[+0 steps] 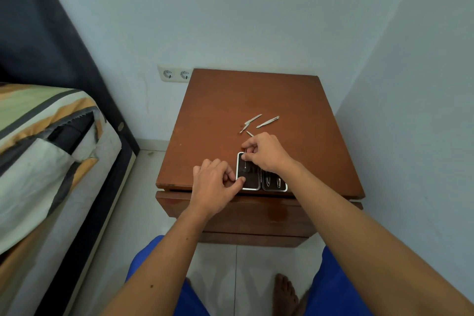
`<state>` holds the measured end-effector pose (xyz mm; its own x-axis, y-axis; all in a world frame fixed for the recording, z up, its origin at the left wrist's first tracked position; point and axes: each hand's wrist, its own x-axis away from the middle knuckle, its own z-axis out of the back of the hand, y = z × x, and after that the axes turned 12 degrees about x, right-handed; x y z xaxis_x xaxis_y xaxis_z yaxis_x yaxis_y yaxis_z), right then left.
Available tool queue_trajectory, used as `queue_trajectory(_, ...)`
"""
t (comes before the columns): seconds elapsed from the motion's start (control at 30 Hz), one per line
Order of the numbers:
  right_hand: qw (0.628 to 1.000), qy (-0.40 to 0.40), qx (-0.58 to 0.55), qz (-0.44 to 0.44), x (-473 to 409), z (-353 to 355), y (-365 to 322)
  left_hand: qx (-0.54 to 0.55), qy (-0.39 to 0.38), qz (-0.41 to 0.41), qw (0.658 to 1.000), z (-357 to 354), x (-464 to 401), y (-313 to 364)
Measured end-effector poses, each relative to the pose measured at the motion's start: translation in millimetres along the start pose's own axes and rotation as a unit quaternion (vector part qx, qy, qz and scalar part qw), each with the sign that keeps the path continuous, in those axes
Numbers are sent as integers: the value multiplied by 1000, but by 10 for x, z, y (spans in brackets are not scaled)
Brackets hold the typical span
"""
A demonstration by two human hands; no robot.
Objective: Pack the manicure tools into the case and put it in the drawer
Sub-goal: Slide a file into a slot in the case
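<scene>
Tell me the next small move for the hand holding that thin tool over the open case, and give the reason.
Probably slide the thin tool down into its slot: the right hand pinches it over the left half of the case, which the left hand steadies. Loose tools wait on the nightstand.

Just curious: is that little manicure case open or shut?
Open: the case lies flat on the nightstand, both halves spread side by side, dark lining showing.
</scene>
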<state>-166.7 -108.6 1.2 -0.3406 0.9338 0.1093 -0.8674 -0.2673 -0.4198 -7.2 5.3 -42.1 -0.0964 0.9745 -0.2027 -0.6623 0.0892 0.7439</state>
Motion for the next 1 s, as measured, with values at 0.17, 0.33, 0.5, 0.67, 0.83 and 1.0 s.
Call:
queue_trajectory(0.17, 1000, 4, -20, 0, 55, -8, 10, -7, 1, -4, 1000, -3, -12, -14)
queue_trajectory(0.33, 1000, 6, -7, 18, 145, 4, 21, -13, 1, -11, 1000, -13, -18, -27)
queue_trajectory(0.5, 999, 28, 0, 27, 210, -12, 42, -12, -20, -16, 1000, 36, -24, -15)
queue_trajectory(0.67, 997, 37, 22, 65, 234, 2, 56, -66, -133, -39, 988, 193, -102, -46)
queue_trajectory(0.83, 991, 52, 65, 100, 267, -23, 70, -122, -220, -60, 966, 327, -256, -45)
queue_trajectory(1.0, 988, 54, 74, 124, 287, -46, 130, -115, -278, -36, 953, 385, -391, 4)
